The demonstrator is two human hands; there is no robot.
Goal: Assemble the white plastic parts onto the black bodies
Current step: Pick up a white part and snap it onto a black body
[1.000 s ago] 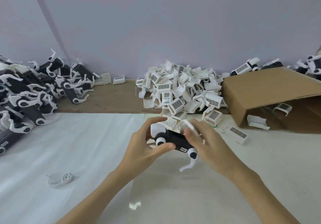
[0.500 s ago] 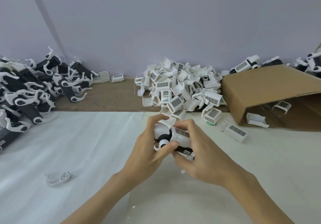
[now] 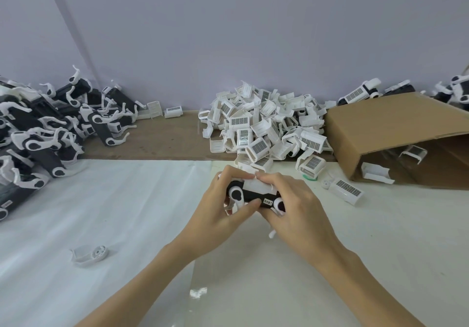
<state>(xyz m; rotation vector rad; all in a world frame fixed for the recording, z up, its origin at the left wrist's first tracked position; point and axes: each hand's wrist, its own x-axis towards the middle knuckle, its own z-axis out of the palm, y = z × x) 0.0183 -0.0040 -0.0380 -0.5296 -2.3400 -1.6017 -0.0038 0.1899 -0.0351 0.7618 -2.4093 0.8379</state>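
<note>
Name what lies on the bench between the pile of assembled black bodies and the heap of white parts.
Head view: two loose white parts, otherwise bare brown bench.

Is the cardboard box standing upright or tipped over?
Tipped over. The cardboard box lies on its side, its opening facing the camera, with loose white parts lying inside.

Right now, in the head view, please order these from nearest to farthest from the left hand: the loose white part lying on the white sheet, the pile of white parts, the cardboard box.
From the left hand:
1. Pile of white parts, just beyond the hands, by the wall.
2. Loose white part, down to the left on the white sheet.
3. Cardboard box, far right, on its side.
</note>
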